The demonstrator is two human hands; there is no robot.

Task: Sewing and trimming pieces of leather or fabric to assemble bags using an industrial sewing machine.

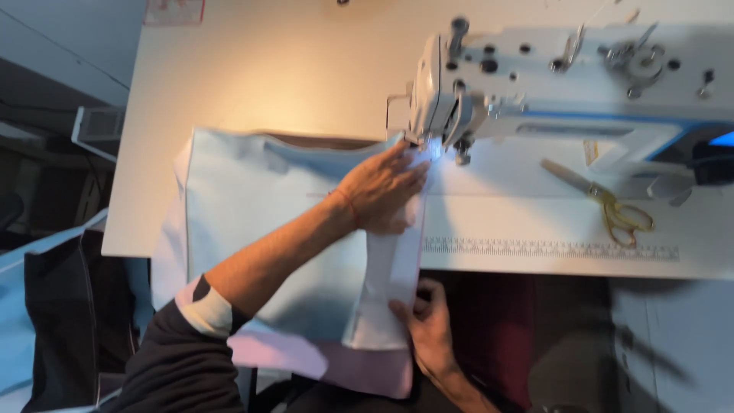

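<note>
Nearest me, right hand (428,325) pinches the near end of a white strip (394,264), thumb on top, fingers under it, just off the near worktop (252,69) edge. Strip runs away from me to the needle (440,149) of the sewing machine (550,76). Left hand (378,191) lies spread and flat on the far part of the strip and on the blue fabric (252,199), fingertips close beside the presser foot. Blue fabric covers the left of the worktop and hangs over the near edge; a pink layer (329,363) shows under it near my lap.

Scissors (612,206) with yellow handles lie to the right on the machine bed, well apart from both hands. A printed ruler (550,248) runs along the near edge, right of the strip.

Risks as I judge them: left fingertips sit very near the needle, so a slip forward could catch them. Strip is held only at its near end, so uneven pull could skew it off the blue fabric edge. Hanging fabric weight may drag the work off line. Picture is blurred, so I cannot tell whether the foot is down.
</note>
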